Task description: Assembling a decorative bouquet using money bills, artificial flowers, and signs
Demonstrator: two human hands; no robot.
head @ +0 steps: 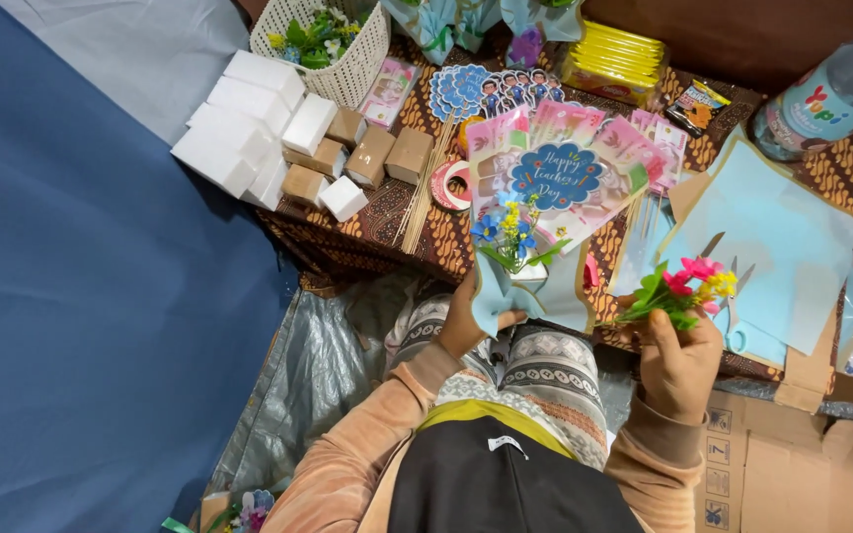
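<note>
While our left hand (464,321) grips the pale-blue paper-wrapped flower bouquet (517,259) upright at the table's near edge, right hand (678,363) fingers pinch a pink & yellow artificial flower sprig (681,286) by its stem — blooms up, w/ both kept clear.

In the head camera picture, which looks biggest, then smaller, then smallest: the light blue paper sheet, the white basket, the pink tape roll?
1. Light blue paper sheet: biggest.
2. White basket: smaller, though partly cut off at the top.
3. Pink tape roll: smallest.
</note>
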